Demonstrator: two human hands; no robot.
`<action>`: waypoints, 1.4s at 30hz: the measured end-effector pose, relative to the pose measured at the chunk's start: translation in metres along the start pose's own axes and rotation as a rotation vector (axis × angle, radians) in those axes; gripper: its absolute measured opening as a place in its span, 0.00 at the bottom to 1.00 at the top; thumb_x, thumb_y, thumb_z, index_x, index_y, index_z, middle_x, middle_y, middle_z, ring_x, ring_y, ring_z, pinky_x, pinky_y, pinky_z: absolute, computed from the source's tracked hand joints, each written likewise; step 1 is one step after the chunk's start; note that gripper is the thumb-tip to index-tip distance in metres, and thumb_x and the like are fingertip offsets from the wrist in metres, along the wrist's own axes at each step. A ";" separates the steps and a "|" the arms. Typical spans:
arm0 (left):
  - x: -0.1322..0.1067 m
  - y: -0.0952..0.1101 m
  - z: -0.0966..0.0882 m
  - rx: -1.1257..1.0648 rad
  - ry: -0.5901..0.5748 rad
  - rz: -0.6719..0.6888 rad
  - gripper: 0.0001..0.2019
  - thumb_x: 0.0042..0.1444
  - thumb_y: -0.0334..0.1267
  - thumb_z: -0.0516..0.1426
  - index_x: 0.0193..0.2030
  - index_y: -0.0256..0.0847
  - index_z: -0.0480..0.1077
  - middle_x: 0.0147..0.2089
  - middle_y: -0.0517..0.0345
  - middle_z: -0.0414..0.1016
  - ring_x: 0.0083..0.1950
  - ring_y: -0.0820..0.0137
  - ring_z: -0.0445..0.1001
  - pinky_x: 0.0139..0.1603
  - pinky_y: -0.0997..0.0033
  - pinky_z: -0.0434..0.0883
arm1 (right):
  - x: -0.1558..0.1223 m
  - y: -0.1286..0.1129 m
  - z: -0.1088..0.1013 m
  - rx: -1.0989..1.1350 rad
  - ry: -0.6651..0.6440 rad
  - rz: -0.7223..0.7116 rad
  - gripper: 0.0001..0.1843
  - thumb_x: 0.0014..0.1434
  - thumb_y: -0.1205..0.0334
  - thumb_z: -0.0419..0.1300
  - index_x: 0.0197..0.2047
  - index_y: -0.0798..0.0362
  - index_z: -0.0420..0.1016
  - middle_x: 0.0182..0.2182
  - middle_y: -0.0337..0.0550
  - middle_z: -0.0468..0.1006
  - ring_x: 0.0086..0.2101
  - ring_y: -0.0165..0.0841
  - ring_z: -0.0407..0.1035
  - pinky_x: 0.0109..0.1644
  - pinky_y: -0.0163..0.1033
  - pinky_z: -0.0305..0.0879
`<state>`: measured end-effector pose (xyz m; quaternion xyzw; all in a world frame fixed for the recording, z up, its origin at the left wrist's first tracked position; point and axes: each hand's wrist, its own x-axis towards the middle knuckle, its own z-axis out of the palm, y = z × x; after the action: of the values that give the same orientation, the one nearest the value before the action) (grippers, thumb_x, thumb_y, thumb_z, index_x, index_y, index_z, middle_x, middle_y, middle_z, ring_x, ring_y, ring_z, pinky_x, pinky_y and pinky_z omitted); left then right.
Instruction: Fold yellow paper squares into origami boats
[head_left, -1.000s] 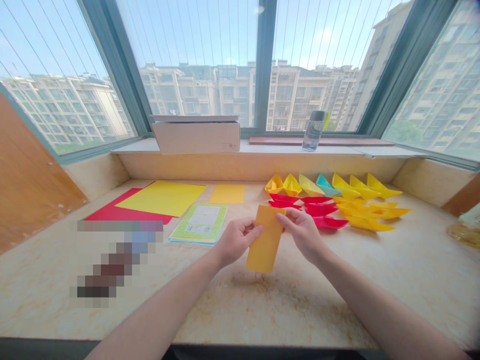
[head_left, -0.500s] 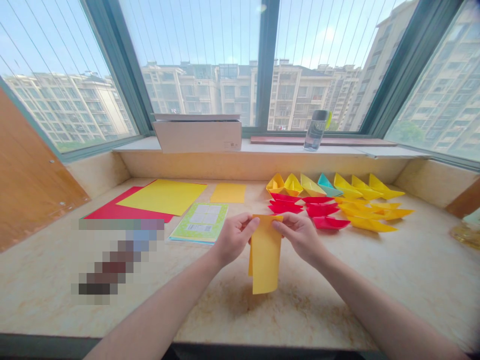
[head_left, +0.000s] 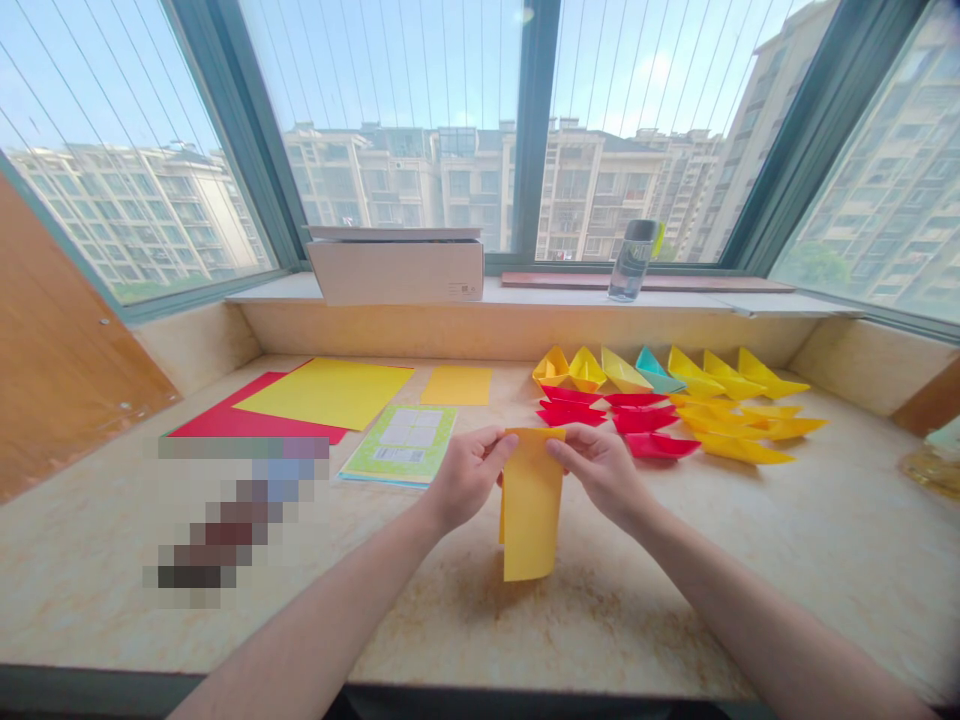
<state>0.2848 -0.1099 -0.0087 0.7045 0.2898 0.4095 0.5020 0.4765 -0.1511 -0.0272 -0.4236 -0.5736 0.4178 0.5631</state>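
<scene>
A folded sheet of orange-yellow paper (head_left: 532,515) hangs upright above the counter, its crease at the top and its two flaps slightly apart below. My left hand (head_left: 471,475) pinches the top left corner between thumb and fingers. At the top right corner, my right hand (head_left: 600,470) pinches the same sheet. Beyond my hands, red paper boats (head_left: 652,446) sit in a cluster. Yellow paper boats (head_left: 742,447) stand to their right, and a back row includes a teal boat (head_left: 660,372).
Left of my hands lie a green-covered pack of paper (head_left: 405,440), a yellow sheet (head_left: 330,393) over red sheets (head_left: 225,410), and a small orange sheet (head_left: 456,385). On the sill stand a white box (head_left: 397,270) and a water bottle (head_left: 632,262). One counter area is pixelated.
The lower end of the folded paper has shifted up very slightly. Both hands keep their pinch at the top corners, almost unmoved.
</scene>
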 end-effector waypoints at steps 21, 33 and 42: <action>0.001 -0.005 -0.001 -0.056 -0.025 -0.037 0.15 0.62 0.48 0.56 0.38 0.35 0.73 0.32 0.56 0.76 0.31 0.71 0.74 0.29 0.76 0.70 | 0.001 -0.003 -0.002 -0.140 0.102 -0.081 0.16 0.62 0.50 0.60 0.34 0.54 0.80 0.24 0.39 0.75 0.25 0.29 0.64 0.27 0.34 0.61; -0.002 -0.006 0.001 -0.042 -0.253 -0.096 0.18 0.62 0.48 0.55 0.47 0.34 0.73 0.38 0.50 0.78 0.37 0.65 0.77 0.31 0.73 0.71 | 0.000 -0.005 0.000 -0.105 0.205 -0.078 0.17 0.63 0.50 0.59 0.34 0.55 0.80 0.24 0.41 0.75 0.25 0.29 0.62 0.27 0.34 0.59; 0.000 -0.009 0.003 0.023 -0.167 -0.110 0.19 0.62 0.50 0.54 0.40 0.33 0.74 0.34 0.52 0.76 0.35 0.65 0.75 0.32 0.72 0.68 | 0.004 -0.005 -0.001 -0.031 0.237 -0.069 0.18 0.62 0.48 0.60 0.36 0.55 0.81 0.25 0.41 0.76 0.25 0.30 0.64 0.27 0.34 0.61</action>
<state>0.2874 -0.1084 -0.0175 0.7249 0.2897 0.3177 0.5381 0.4776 -0.1485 -0.0217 -0.4589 -0.5236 0.3361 0.6343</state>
